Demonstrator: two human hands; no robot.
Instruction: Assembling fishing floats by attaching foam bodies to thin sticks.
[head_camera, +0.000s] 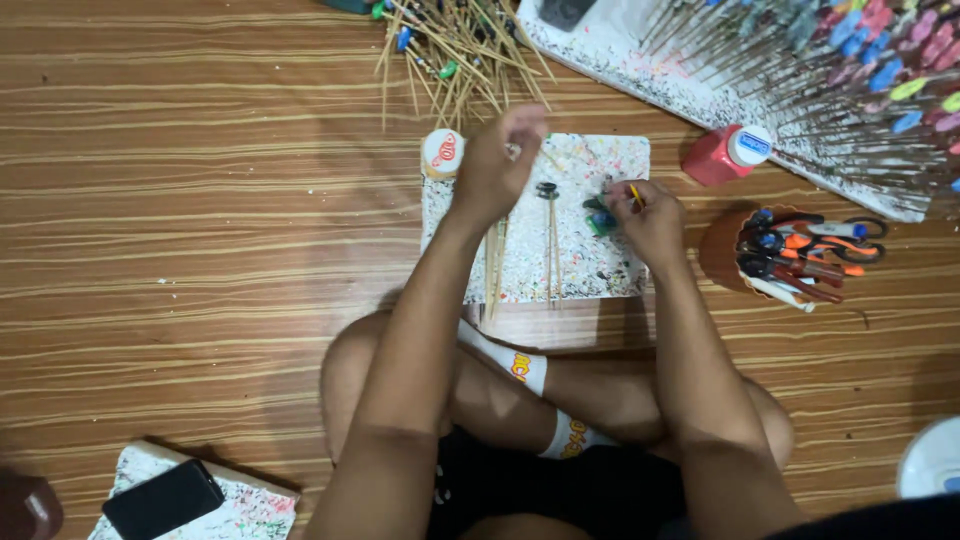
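The right hand has its grip closed on a thin wooden stick, over the right edge of a paint-speckled white board on the wooden floor. The left hand hovers above the board's upper left, fingers loosely curled; whether it grips anything cannot be told. More sticks lie on the board, a small paint jar just beside its corner.

left hand: raised, blurred, fingers curled loosely, arm stretched forward | right hand: low, knuckles up, fingers pinched shut, forearm angled inward | legs: crossed, seated, white socks | both forearms bare
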